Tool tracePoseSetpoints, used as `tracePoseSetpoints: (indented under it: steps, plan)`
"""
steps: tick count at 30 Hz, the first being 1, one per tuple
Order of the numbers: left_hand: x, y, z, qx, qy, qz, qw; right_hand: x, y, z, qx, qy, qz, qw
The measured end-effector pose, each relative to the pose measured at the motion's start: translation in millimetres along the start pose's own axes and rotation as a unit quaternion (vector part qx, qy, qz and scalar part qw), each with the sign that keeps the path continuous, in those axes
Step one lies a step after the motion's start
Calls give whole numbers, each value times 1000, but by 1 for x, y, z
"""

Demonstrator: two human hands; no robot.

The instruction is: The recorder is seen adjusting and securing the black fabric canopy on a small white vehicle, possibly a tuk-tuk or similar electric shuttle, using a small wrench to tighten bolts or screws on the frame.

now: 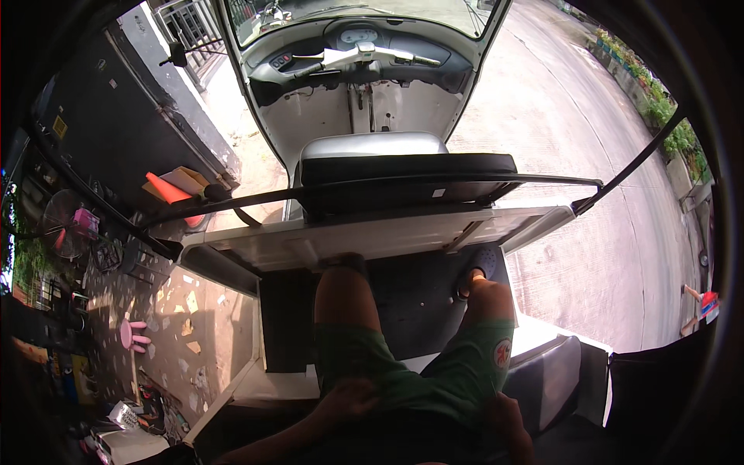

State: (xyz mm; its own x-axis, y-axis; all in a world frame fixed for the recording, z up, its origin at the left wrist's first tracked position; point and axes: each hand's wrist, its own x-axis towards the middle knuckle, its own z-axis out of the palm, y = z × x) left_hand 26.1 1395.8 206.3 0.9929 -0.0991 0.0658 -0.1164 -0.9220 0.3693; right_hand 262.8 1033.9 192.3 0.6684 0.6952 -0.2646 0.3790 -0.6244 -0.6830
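Observation:
I sit in the back of a small three-wheeled vehicle, wearing green shorts (434,391). My left hand (350,399) rests on the left thigh in shadow, its fingers curled in; whatever they may hold is hidden. Beside the right thigh is my right hand (505,415), fingers closed, with a thin pale line showing just above it. What that line belongs to is too small to tell. My feet are on the dark floor mat (407,298), the right one in a grey clog (484,263).
A black rail (372,186) crosses ahead, behind the driver's seat (372,145). Beyond are the handlebar (364,54) and windshield. Outside on the left are an orange cone (167,190), a fan (66,225) and a pink stool (136,333). Pavement (573,155) runs along the right.

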Motion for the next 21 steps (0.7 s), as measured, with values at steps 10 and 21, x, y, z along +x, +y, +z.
tracePoseSetpoints:
  steps: [10, 21]
  plan:
    - [62, -3, -107, -291, -419, -180, 841, 26, -64, -49, 56, -150, 153, 975]
    - [288, -107, -77, -410, -25, -72, 909, 281, -120, -133, -133, 338, -114, 925]
